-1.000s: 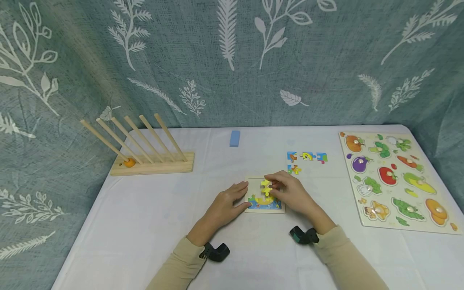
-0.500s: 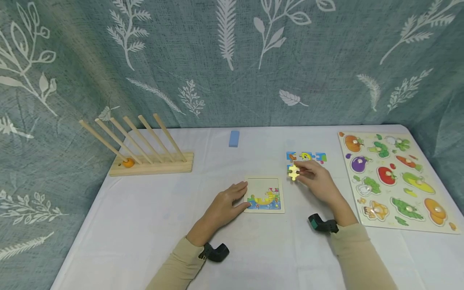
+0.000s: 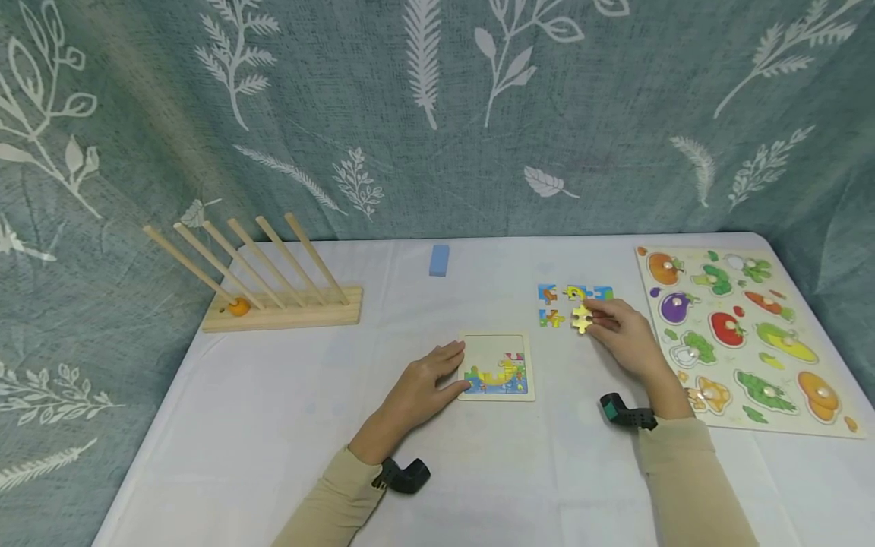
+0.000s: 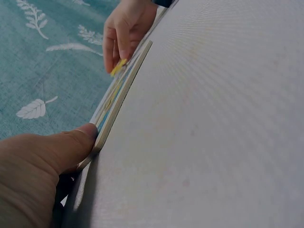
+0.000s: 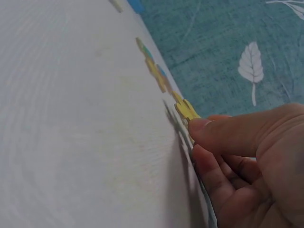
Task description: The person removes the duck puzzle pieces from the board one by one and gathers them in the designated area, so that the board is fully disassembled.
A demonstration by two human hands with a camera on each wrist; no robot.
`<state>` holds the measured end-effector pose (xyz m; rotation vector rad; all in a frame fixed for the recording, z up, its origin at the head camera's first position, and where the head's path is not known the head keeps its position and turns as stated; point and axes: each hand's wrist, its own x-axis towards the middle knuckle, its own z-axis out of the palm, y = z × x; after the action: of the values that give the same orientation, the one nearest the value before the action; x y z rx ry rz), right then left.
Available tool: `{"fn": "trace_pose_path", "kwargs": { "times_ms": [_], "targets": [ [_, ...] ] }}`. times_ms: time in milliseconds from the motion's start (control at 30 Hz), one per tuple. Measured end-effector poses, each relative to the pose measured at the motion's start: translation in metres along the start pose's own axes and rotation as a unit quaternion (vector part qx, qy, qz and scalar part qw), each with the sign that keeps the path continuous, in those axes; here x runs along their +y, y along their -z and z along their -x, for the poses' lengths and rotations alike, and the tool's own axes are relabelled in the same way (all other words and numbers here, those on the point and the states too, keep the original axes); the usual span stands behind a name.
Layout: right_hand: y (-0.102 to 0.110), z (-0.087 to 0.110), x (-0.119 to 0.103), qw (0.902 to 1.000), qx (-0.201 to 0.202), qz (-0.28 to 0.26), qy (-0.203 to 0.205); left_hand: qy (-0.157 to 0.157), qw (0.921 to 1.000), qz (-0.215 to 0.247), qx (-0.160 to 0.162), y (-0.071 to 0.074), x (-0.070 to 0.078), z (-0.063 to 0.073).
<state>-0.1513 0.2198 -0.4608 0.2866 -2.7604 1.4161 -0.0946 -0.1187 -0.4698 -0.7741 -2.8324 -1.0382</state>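
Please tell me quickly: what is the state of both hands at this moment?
Left hand: open, touching the edge of the puzzle board.
Right hand: closed, pinching a yellow puzzle piece.

Play area, room type unclear, leaf-print curtain [image 3: 410,178], white-clothed table [image 3: 239,425], vegetable puzzle [image 3: 748,357], peg stand [image 3: 283,317]

a white-clothed table [image 3: 492,471] bears a peg stand [image 3: 321,308], blue block [image 3: 439,260], puzzle tray [image 3: 484,349], loose pieces [image 3: 551,318] and vegetable board [image 3: 741,360].
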Motion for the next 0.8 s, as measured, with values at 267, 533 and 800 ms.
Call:
{"fn": "trace_pose_path", "kwargs": {
  "times_ms": [267,533,800],
  "targets": [
    [-0.0032,-0.0038,0.0040,0.9986,-0.008,0.053,0.002,-0.002,1.0000,-0.003,0.000,-0.0022,-0.0029,0.0003],
    [-0.0041,-0.0050,0.0029,0.9954,-0.011,0.095,0.005,-0.002,1.0000,-0.007,0.001,-0.0010,-0.0016,-0.0009],
    [-0.0056,-0.0049,0.0032,0.9966,-0.004,0.082,0.000,0.003,1.0000,-0.006,-0.003,-0.0008,-0.0012,-0.0001]
  ]
}}
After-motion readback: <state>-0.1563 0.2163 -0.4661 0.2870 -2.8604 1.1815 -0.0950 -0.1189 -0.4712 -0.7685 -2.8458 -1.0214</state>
